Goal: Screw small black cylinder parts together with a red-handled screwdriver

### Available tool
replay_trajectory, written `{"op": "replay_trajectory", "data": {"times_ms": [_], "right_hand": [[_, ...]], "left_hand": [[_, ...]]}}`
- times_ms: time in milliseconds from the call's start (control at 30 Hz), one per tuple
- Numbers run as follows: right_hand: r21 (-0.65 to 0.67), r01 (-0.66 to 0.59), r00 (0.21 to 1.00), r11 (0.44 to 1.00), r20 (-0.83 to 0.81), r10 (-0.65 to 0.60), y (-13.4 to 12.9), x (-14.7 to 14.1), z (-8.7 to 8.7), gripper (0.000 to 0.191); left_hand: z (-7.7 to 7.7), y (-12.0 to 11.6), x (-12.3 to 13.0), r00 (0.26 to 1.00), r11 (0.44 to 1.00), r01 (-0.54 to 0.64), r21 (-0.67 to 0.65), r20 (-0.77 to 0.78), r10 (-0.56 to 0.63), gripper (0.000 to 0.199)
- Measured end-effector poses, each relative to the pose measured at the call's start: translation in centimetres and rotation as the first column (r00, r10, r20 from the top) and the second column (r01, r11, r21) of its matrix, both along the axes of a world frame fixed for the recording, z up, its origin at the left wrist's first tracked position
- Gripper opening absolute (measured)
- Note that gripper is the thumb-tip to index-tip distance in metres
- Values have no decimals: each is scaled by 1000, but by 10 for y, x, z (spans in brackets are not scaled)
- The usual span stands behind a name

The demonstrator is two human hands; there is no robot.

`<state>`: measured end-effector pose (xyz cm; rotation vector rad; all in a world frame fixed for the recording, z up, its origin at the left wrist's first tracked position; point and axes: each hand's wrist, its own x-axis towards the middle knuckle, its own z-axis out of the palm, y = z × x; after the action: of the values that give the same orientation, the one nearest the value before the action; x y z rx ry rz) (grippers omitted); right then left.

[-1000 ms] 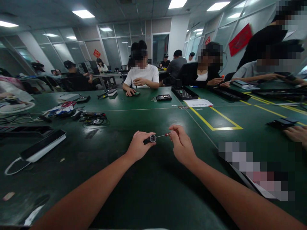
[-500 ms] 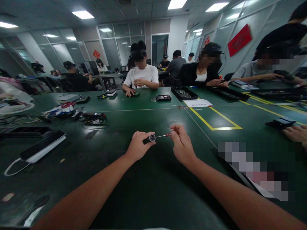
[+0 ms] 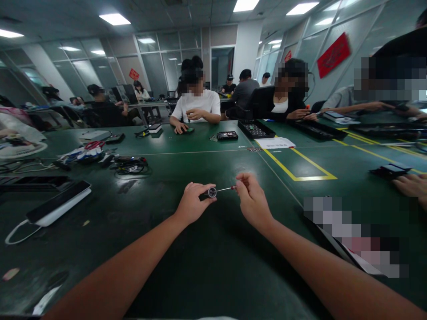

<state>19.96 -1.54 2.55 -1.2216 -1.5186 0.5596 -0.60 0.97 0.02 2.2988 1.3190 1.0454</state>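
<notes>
My left hand (image 3: 193, 202) grips a small round cylindrical part (image 3: 212, 192) between thumb and fingers, its ring-shaped open end facing me. From the right, my right hand (image 3: 251, 198) pinches the red handle of a thin screwdriver (image 3: 225, 189). The metal shaft points left, and its tip meets the rim of the round part or goes inside it; I cannot tell which. Both hands are held above the green table (image 3: 207, 266), roughly at its middle. My fingers cover most of the screwdriver's handle and the back of the round part.
On the left lie a power strip (image 3: 60, 204), a bundle of black cables (image 3: 131, 165) and gloves (image 3: 88, 153). Black trays (image 3: 256, 130) and a white paper sheet (image 3: 275, 143) are ahead. A co-worker's hand (image 3: 413, 184) rests at right; people sit across the table.
My hands and the screwdriver have hardly moved. At the far right, the standing person in black has leaned lower.
</notes>
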Motion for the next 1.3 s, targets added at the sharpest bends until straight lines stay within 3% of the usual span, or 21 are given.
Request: {"op": "replay_trajectory", "data": {"times_ms": [200,300,400,467,567,767,1000,1300], "right_hand": [[-1,42,994,999,100,-42,0,1,5,32],[-116,-5,994,993,-111,-8,7,1,1,29],[-293,-179,876,939,-483,16,16,2,-5,28],[-293,-201,831,935,-556,5,19,2,-9,27],[-230,-108,885,967,-465,-12,18,1,-10,28],[-88,57,994,994,-91,-65,8,3,-2,32],[24,84,989,996,122,-87,-1,1,4,28],[71,51,977,996,204,-64,-3,2,6,24]], "left_hand": [[0,-1,0,1000,1000,-6,-7,-6,6,37],[2,0,-2,1000,1000,-5,25,-16,6,36],[3,2,-7,998,997,-48,56,-41,50,36],[3,4,-8,996,997,-71,43,-50,73,37],[2,4,-8,996,997,-70,25,-50,71,38],[3,1,-5,997,998,-65,24,-33,66,38],[3,0,-5,998,998,-61,21,-25,62,39],[2,1,-5,998,998,-64,2,-16,64,40]]}}
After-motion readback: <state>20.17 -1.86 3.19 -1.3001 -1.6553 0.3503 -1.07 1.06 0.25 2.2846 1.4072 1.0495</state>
